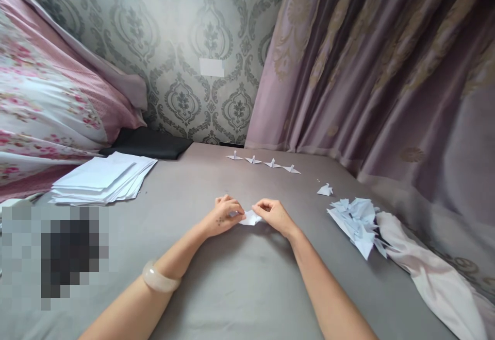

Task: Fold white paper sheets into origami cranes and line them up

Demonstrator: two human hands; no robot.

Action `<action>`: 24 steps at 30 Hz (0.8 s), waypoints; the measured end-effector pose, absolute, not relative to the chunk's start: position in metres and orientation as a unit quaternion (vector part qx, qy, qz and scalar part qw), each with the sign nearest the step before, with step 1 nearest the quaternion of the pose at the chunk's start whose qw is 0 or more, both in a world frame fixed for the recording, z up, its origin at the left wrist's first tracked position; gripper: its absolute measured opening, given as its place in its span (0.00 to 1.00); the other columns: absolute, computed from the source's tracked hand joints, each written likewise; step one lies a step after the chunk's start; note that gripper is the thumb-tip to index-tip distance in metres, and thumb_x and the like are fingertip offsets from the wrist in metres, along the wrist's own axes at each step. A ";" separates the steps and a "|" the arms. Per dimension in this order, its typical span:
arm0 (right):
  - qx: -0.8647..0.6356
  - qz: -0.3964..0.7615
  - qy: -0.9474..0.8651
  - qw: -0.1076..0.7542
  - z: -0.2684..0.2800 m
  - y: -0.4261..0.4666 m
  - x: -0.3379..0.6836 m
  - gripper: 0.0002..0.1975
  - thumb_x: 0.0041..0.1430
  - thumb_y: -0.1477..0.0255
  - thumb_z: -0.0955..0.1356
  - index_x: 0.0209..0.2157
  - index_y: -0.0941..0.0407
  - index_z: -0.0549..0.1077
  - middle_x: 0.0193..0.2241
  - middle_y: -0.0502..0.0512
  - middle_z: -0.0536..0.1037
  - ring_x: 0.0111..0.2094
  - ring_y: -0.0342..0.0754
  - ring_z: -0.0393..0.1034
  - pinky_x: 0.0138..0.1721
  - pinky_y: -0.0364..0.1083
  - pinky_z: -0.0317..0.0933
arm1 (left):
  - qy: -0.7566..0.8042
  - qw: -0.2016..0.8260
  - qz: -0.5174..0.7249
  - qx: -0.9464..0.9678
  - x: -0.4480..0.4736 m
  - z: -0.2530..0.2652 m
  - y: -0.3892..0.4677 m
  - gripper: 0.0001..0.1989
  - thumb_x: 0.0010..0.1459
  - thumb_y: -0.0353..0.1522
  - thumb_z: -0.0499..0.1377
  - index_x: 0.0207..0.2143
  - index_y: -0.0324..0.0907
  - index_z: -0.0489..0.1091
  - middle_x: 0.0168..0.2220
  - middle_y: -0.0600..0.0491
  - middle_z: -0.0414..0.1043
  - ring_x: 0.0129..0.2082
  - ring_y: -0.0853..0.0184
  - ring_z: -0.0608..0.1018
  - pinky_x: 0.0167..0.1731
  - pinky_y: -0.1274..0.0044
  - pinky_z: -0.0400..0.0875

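My left hand [224,215] and my right hand [274,214] meet over a small piece of folded white paper [250,219] on the grey sheet [232,288]. Both hands pinch it, the left on its left end, the right on its right end. A pale bangle [159,279] circles my left wrist. Most of the paper is hidden by my fingers.
A stack of white paper sheets [104,177] lies at the left. Several folded paper cranes [263,162] stand in a row farther back, one more [325,190] sits to the right, and a heap of them [358,220] lies beside a pale cloth [429,268]. Curtains hang at right.
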State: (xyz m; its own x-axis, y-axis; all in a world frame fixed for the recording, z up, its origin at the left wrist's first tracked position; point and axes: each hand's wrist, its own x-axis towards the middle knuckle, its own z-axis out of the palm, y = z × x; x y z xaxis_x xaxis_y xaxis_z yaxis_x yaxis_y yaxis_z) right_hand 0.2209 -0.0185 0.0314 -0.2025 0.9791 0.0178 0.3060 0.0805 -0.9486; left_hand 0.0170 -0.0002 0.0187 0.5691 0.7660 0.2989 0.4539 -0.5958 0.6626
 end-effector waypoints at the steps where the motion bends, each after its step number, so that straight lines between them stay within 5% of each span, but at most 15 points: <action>1: -0.509 0.458 -0.622 0.379 0.037 -0.018 0.221 0.16 0.51 0.59 0.68 0.29 0.58 0.75 0.23 0.50 0.74 0.24 0.41 0.64 0.27 0.41 0.58 | 0.368 0.326 0.308 0.814 0.018 0.021 0.000 0.14 0.55 0.43 0.58 0.29 0.43 0.75 0.32 0.51 0.75 0.38 0.63 0.69 0.44 0.69 0.58; 7: -0.568 0.425 -0.499 0.498 0.071 -0.001 0.235 0.24 0.52 0.52 0.66 0.40 0.56 0.76 0.37 0.57 0.78 0.33 0.45 0.71 0.28 0.41 0.60 | 0.377 0.636 0.472 0.480 0.013 0.043 0.012 0.15 0.48 0.42 0.65 0.33 0.40 0.76 0.34 0.49 0.76 0.34 0.67 0.73 0.35 0.76 0.61; 18: -0.468 0.407 -0.522 0.585 0.042 0.016 0.181 0.19 0.46 0.62 0.72 0.38 0.57 0.71 0.36 0.58 0.79 0.40 0.49 0.73 0.43 0.48 0.65 | 0.386 0.681 0.543 0.304 0.002 0.040 0.021 0.16 0.44 0.37 0.68 0.36 0.43 0.74 0.38 0.52 0.75 0.34 0.72 0.73 0.29 0.81 0.58; 24: -0.458 0.388 -0.558 0.573 0.021 0.027 0.164 0.18 0.48 0.65 0.71 0.40 0.56 0.67 0.35 0.57 0.79 0.38 0.49 0.74 0.43 0.48 0.66 | 0.397 0.688 0.539 0.279 0.005 0.025 0.023 0.18 0.39 0.36 0.70 0.35 0.40 0.74 0.34 0.51 0.75 0.31 0.71 0.74 0.30 0.80 0.60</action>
State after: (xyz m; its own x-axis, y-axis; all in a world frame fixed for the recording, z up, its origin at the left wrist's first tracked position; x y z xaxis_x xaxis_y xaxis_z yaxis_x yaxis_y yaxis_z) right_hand 0.1641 0.0274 0.0212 0.0761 0.9559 0.2835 0.0656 0.2789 -0.9581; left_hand 0.0047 0.0230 0.0247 0.1032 0.9635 -0.2471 -0.5206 0.2640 0.8120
